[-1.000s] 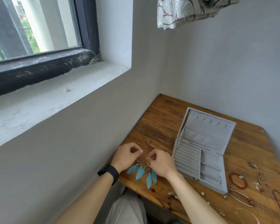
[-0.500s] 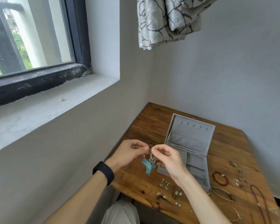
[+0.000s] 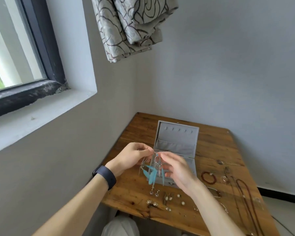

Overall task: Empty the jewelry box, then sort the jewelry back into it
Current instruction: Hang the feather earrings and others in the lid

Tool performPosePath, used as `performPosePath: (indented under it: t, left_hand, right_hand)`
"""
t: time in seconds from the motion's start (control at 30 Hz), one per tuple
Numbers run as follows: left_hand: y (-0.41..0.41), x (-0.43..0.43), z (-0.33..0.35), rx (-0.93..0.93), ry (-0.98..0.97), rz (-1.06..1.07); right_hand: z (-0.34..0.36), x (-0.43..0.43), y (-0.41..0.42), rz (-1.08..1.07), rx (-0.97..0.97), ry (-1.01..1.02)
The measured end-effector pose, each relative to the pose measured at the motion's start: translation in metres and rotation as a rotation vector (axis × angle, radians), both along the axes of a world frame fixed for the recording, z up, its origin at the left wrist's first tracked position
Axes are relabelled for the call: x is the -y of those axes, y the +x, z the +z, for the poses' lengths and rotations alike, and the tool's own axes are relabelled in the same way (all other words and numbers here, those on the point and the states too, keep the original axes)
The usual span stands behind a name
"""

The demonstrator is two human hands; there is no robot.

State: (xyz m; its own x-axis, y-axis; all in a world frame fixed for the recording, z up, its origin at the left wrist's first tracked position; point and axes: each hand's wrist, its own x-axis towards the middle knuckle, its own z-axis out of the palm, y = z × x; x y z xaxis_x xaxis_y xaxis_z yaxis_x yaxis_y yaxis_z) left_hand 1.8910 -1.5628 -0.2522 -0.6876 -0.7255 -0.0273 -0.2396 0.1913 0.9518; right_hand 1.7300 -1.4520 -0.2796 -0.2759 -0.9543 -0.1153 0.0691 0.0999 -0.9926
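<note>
Two feather earrings (image 3: 153, 173) dangle near the table's (image 3: 216, 145) left edge; seemingly light, floppy, tangle-prone, best held by their metal tops. Left hand (image 3: 132, 156) pinches them; right hand's (image 3: 176, 169) grip is unclear.

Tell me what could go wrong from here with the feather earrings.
1. The feather earrings dangle close together below the left hand; chains and feathers may tangle.
2. The right hand is blurred, its grip unclear; one may drop among the small earrings lying near the front edge of the table.
</note>
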Motion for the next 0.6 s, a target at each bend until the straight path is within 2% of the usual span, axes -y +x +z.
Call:
performPosePath:
  t: [0.1,0.23,0.37,0.6]
  left_hand:
    - [-0.01,0.0,0.008,0.07,-0.065,-0.025]
    - [-0.017,0.001,0.02,0.202,-0.274,-0.09]
    - [-0.027,0.002,0.029,0.315,-0.428,-0.127]
    - [-0.036,0.012,0.033,0.386,-0.387,-0.224]
  right_hand:
    - [0.003,-0.009,-0.006,-0.023,-0.147,-0.036]
    - [0.007,-0.016,-0.015,-0.037,-0.306,-0.093]
    - [0.007,-0.019,-0.019,-0.052,-0.374,-0.129]
    - [0.0,-0.012,-0.022,-0.082,-0.408,-0.13]
